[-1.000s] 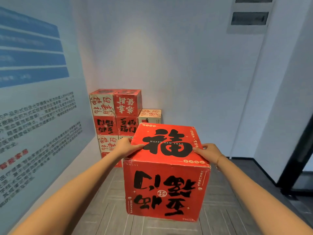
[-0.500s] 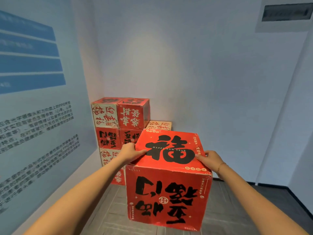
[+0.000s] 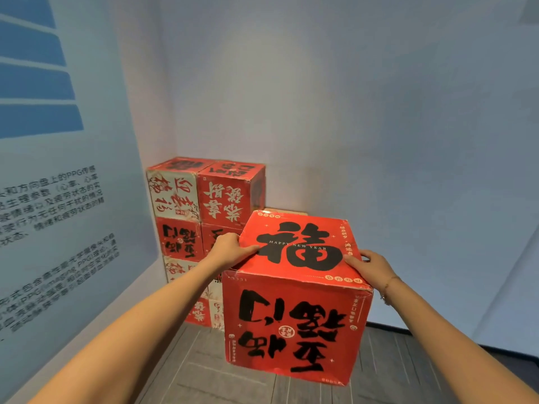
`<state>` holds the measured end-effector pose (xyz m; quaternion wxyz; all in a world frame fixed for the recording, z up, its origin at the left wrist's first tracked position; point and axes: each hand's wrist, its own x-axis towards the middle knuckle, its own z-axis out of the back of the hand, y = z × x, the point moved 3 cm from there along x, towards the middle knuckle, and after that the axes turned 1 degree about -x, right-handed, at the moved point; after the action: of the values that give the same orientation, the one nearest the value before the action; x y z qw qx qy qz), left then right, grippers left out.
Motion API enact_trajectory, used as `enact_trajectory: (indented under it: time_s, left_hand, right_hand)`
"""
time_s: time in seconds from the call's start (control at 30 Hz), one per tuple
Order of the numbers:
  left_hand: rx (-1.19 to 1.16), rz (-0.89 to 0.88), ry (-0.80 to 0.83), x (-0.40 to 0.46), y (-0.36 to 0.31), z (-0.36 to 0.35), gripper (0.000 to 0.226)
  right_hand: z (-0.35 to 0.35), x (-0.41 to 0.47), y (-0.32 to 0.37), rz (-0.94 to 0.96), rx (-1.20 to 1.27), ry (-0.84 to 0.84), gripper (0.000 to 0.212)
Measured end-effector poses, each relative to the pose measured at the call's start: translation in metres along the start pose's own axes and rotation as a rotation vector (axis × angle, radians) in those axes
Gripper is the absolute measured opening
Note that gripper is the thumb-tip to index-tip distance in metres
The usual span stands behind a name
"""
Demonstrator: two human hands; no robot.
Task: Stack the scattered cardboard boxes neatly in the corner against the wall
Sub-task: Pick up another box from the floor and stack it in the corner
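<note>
I carry a red cardboard box [image 3: 294,322] with black calligraphy in front of me, above the floor. My left hand [image 3: 230,249] grips its upper left edge, thumb on the top face. On the opposite side my right hand [image 3: 369,268] grips the upper right edge. Ahead in the corner stands a stack of red and cream boxes [image 3: 204,211], several high and two wide. A lower cream box [image 3: 291,212] peeks out just behind the carried box, to the right of the stack.
A blue-white printed wall panel [image 3: 58,199] runs along the left. The pale back wall [image 3: 350,112] closes the corner. Grey plank flooring [image 3: 204,374] lies below, with a dark skirting strip [image 3: 437,339] at the right.
I have walked closer to the corner with the box held the same way; the stack looms larger and sits nearer. Both hands keep their grip.
</note>
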<state>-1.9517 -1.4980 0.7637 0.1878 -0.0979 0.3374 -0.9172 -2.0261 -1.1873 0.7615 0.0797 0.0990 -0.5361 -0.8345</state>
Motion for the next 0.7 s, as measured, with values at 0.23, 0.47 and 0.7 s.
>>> enact_trajectory:
  time_s: [0.23,0.47,0.7]
  left_hand:
    - [0.026,0.009,-0.015,0.146,0.0,-0.001,0.045]
    - [0.065,-0.041,0.028,0.269,-0.015,-0.009,0.046]
    - [0.053,-0.035,0.028,0.372,-0.021,-0.022,0.052]
  right_hand:
    - [-0.02,0.127,0.018,-0.102,0.066,-0.036,0.047]
    - [-0.031,0.23,0.026,-0.191,0.125,-0.122,0.046]
    - [-0.02,0.333,0.041,-0.174,0.107,-0.122,0.044]
